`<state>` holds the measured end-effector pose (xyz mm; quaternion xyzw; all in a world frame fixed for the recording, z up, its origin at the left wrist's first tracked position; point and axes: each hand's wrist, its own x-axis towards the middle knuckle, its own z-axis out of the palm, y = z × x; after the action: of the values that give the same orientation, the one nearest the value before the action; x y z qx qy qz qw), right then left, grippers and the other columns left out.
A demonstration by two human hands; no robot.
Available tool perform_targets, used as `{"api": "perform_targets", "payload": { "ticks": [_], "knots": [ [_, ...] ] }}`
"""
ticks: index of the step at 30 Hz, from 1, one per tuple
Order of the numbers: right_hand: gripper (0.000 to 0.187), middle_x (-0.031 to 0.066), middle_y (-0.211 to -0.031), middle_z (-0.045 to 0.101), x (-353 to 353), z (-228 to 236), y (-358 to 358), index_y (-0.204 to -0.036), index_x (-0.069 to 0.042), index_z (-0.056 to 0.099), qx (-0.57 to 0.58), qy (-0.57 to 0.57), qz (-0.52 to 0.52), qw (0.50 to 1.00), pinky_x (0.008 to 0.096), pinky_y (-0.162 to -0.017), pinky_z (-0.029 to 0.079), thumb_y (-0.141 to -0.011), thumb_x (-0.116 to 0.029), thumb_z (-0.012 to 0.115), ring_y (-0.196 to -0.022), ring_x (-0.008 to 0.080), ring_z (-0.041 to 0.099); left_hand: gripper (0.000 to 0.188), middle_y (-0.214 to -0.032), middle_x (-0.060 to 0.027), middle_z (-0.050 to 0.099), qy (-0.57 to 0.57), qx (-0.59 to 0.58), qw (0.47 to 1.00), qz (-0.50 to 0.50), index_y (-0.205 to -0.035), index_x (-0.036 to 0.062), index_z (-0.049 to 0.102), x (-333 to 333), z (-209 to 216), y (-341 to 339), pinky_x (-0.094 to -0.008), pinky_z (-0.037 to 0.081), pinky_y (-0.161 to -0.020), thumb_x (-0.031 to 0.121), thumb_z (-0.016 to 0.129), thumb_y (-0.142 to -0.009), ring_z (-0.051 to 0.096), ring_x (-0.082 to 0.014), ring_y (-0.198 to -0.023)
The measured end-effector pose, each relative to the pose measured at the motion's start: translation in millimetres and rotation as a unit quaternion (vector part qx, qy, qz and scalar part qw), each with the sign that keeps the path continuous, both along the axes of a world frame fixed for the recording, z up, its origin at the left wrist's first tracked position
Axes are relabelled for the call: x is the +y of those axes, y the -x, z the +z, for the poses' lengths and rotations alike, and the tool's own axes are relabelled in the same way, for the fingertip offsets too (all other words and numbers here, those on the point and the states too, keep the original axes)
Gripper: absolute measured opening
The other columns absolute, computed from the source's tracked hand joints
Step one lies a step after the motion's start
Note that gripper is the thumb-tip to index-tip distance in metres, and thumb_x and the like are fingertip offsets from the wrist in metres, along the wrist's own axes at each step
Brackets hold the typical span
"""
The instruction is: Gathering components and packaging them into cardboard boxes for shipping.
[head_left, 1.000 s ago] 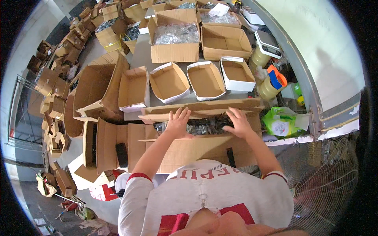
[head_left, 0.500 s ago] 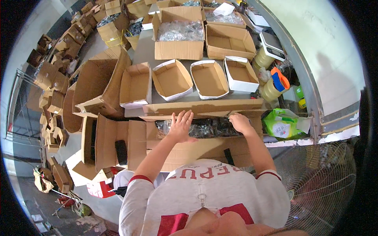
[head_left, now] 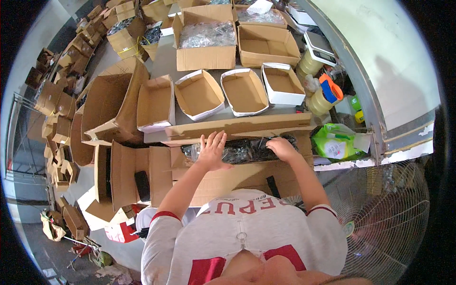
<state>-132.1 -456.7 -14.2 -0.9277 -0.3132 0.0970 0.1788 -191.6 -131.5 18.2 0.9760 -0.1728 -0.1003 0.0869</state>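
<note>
A long open cardboard box (head_left: 209, 182) lies in front of me with its flaps spread. Clear plastic bags of small dark parts (head_left: 237, 153) fill its narrow middle. My left hand (head_left: 212, 152) rests flat over the bags' left part, fingers stretched and spread. At the right end my right hand (head_left: 283, 148) is closed, its bent fingers at the far edge of a dark plastic bag (head_left: 260, 150). Its fingertips are partly hidden.
Several shallow cardboard trays (head_left: 199, 102) stand in a row beyond the box. Behind them is a carton of clear plastic pieces (head_left: 206, 35). A green plastic pack (head_left: 335, 142) sits at right, near a wire fan (head_left: 380, 223). Larger cartons (head_left: 111, 102) crowd the left.
The whole view has shifted slightly to the left. Both hands keep nearly the same places on the bags in the box.
</note>
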Motion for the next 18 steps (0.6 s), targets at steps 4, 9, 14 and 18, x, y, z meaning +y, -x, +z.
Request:
{"api": "perform_targets", "payload": {
  "ticks": [4, 9, 14, 18],
  "knots": [
    [0.015, 0.0114, -0.095, 0.066, 9, -1, -9, -0.088, -0.008, 0.067, 0.043, 0.062, 0.045, 0.996, 0.0446, -0.082, 0.05, -0.086, -0.02, 0.059, -0.094, 0.0327, 0.061, 0.129, -0.149, -0.0115, 0.024, 0.01, 0.002, 1.0, -0.003, -0.147, 0.003, 0.015, 2, -6, 3, -0.0636, 0.007, -0.109, 0.067, 0.073, -0.052, 0.018, -0.0319, -0.139],
    [0.021, 0.0147, -0.099, 0.064, 19, 44, 0, -0.083, -0.004, 0.068, 0.005, 0.051, -0.104, 0.993, 0.0421, -0.08, 0.051, -0.077, -0.025, 0.071, -0.097, 0.032, 0.06, 0.119, -0.145, -0.0091, 0.033, 0.025, 0.038, 0.999, 0.018, -0.145, 0.0071, 0.026, 0, 10, -1, -0.059, 0.013, -0.11, 0.06, 0.078, -0.052, 0.027, -0.0292, -0.135],
    [0.106, 0.0073, -0.144, 0.036, 0, 59, 26, -0.145, -0.016, 0.028, -0.045, 0.101, -0.062, 0.992, 0.0621, -0.111, 0.014, -0.06, -0.05, 0.081, -0.132, 0.0311, 0.034, 0.094, -0.134, -0.0051, 0.049, 0.087, -0.06, 0.994, -0.002, -0.135, 0.0111, 0.045, 6, -9, 8, -0.0551, 0.023, -0.107, 0.057, 0.076, -0.059, 0.043, -0.0265, -0.124],
    [0.084, 0.0055, -0.124, 0.054, -21, 29, 32, -0.133, -0.017, 0.049, -0.094, 0.082, 0.008, 0.992, 0.059, -0.107, 0.025, -0.062, -0.049, 0.079, -0.115, 0.0321, 0.05, 0.058, -0.116, -0.0017, 0.061, 0.143, -0.078, 0.986, -0.03, -0.112, 0.0122, 0.065, 12, -24, 12, -0.048, 0.034, -0.099, 0.049, 0.073, -0.067, 0.052, -0.026, -0.111]
  ]
}}
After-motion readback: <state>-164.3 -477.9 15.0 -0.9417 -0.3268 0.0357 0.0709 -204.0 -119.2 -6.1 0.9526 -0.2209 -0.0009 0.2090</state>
